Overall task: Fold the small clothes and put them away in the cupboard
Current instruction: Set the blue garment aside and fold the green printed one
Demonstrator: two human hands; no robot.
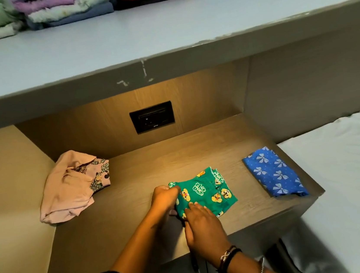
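A small green garment [206, 191] with cartoon prints lies partly folded on the wooden shelf [135, 187] in the middle. My left hand [164, 198] grips its left edge with the fingers curled over the cloth. My right hand [200, 223] rests flat on its near corner and presses it down. A crumpled pink garment [67, 188] lies unfolded at the shelf's left. A blue garment [273, 173] with white bows lies folded at the shelf's right edge.
A black wall socket [152, 119] sits in the back panel of the niche. Above, a grey-blue ledge [117, 37] carries stacks of folded clothes [68, 7] along its back. A white mattress [349, 172] lies to the right.
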